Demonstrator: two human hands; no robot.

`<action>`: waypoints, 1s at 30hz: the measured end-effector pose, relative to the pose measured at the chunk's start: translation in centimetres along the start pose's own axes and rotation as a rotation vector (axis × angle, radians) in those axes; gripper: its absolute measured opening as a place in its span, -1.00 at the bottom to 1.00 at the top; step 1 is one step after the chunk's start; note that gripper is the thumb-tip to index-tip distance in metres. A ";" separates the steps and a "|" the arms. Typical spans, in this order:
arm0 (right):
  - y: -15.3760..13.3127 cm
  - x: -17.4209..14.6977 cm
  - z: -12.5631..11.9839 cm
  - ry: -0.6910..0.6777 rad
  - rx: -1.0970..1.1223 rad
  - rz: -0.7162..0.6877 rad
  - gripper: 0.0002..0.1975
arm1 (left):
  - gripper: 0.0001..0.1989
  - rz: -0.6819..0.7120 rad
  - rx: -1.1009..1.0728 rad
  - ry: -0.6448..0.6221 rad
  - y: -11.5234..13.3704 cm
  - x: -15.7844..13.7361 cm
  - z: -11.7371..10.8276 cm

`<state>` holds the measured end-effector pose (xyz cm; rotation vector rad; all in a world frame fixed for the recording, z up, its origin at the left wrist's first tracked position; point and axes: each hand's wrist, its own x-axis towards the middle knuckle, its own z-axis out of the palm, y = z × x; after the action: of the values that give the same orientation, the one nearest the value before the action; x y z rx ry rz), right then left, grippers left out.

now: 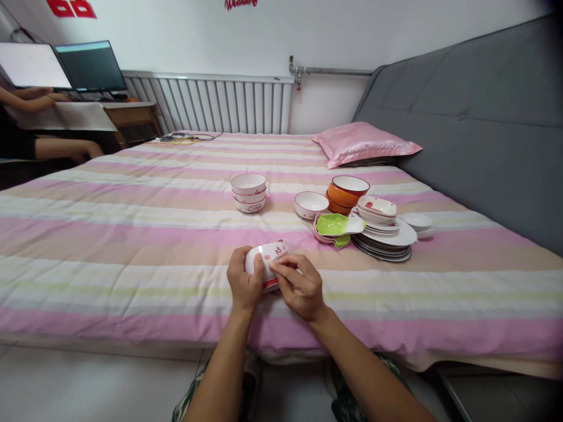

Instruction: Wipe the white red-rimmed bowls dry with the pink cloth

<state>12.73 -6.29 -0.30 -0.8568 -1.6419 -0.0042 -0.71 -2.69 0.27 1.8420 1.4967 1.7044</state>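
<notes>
My left hand [246, 276] grips a white bowl [266, 254] with small red flower prints, tipped on its side near the bed's front edge. The thumb lies across the bowl's outer wall, and the other fingers wrap round its far side. Against that same wall my right hand [302, 286] is closed in a pinch, thumb and forefinger pressed together. Whatever may be between those fingertips is too small to make out. A red patch shows low on the bowl beside the right fingers. Farther back stands a stack of similar white bowls [249, 194], with a single white bowl [311, 205] to its right.
Right of my hands are orange bowls [343, 196], green leaf-shaped dishes [336, 224], stacked plates [402, 235], rectangular dishes [376, 208] and small white dishes [417, 223]. A pink pillow [365, 142] and cables [185, 138] lie farther back. A person [30, 111] sits at monitors.
</notes>
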 end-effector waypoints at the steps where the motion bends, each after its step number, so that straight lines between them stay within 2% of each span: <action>1: 0.0 0.0 0.0 0.005 0.011 0.007 -0.63 | -0.80 -0.013 -0.004 -0.002 -0.1 0.0 0.0; 9: -0.4 0.4 0.1 0.083 0.075 0.070 -0.74 | -0.78 -0.071 -0.023 0.016 -0.2 0.2 0.0; 16: -0.2 0.3 0.1 0.134 0.057 0.079 -0.74 | -0.79 -0.084 -0.028 0.020 -0.2 0.3 -0.1; 19: -0.1 0.2 0.2 0.149 0.058 0.135 -0.77 | -0.79 -0.093 -0.036 0.030 -0.2 0.4 -0.1; 22: 0.3 0.0 0.4 0.169 0.111 0.300 -0.84 | -0.79 -0.099 -0.040 0.039 -0.2 0.4 -0.2; 24: 1.1 -0.1 0.7 0.246 0.259 0.539 -0.90 | -0.79 -0.095 -0.038 0.038 -0.3 0.4 -0.2; 26: 2.3 -0.1 0.9 0.413 0.504 0.832 -0.85 | -0.80 -0.085 -0.037 0.028 -0.3 0.3 -0.2; 27: 3.0 0.0 0.9 0.464 0.546 0.880 -0.82 | -0.80 -0.078 -0.037 0.019 -0.2 0.3 -0.2; 30: 4.9 0.5 0.2 0.492 0.646 0.932 -0.78 | -0.81 -0.042 -0.036 -0.004 0.0 0.2 -0.2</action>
<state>15.12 -2.32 -2.08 -0.9306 -0.6038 0.8484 -0.97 -2.63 0.43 1.7822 1.4829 1.6966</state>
